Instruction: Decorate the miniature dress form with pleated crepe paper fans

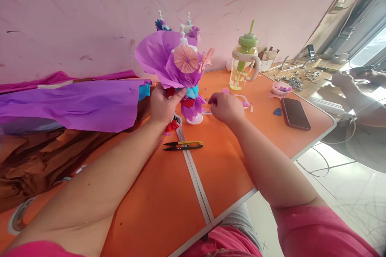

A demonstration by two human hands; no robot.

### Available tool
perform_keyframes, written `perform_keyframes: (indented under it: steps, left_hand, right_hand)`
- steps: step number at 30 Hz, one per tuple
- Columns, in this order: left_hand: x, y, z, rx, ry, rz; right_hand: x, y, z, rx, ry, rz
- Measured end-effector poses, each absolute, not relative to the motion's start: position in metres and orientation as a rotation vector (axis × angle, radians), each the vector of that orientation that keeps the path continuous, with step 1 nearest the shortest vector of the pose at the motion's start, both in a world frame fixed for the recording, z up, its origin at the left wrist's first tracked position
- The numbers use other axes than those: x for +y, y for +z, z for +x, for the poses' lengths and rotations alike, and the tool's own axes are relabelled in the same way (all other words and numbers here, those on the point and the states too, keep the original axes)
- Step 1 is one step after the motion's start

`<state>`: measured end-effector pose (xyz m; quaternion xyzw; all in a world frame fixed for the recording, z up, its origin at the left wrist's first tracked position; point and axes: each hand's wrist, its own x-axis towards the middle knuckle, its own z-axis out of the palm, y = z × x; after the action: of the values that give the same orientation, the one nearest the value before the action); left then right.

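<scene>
My left hand (pixel 164 102) is wrapped round the lower middle of a small figure dressed in purple crepe paper (pixel 164 58). The figure stands upright on a white round base (pixel 194 119), with a white knobbed top, pink pleated paper rosettes (pixel 186 59) and a blue paper band (pixel 191 91). Just right of it, my right hand (pixel 224 106) is closed, fingers curled down near the table; what they hold, if anything, is hidden. Pale strips with pink paper bits (pixel 245 102) lie beside that hand. Yellow and black thread snips (pixel 183 145) rest nearer me, across the table's metal seam.
Purple crepe sheets (pixel 99 104) and brown paper (pixel 120 150) cover the left side. Behind stand two similar figures. To the right are a green-lidded jug (pixel 243 64), a pink bowl (pixel 282 88) and a phone (pixel 295 113). Another person's hands (pixel 346 80) work at the far right bench.
</scene>
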<state>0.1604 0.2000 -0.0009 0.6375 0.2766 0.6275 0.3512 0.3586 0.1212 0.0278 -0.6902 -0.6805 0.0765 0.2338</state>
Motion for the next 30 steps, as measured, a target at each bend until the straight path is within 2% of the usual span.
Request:
perform_keyframes:
  steps: [2, 5, 7, 15, 24, 30]
  left_hand:
    - [0.197, 0.001, 0.162, 0.729, 1.640, 1.659]
    - [0.192, 0.002, 0.165, 0.717, 1.643, 1.664]
    - [0.192, 0.002, 0.166, 0.735, 1.662, 1.675]
    - [0.195, -0.006, 0.165, 0.943, 1.800, 1.800]
    - [0.194, -0.006, 0.166, 0.876, 1.789, 1.729]
    - [0.195, -0.011, 0.169, 0.636, 1.744, 1.668]
  right_hand:
    - [0.111, 0.039, 0.348, -1.798, 0.099, -1.724]
    - [0.101, 0.043, 0.329, -1.741, 0.109, -1.501]
    - [0.101, 0.039, 0.319, -1.716, 0.149, -1.497]
    - [0.118, 0.011, 0.313, -1.547, 0.546, -1.456]
    - [0.104, 0.025, 0.310, -1.599, 0.223, -1.400]
    - [0.106, 0.026, 0.312, -1.602, 0.174, -1.423]
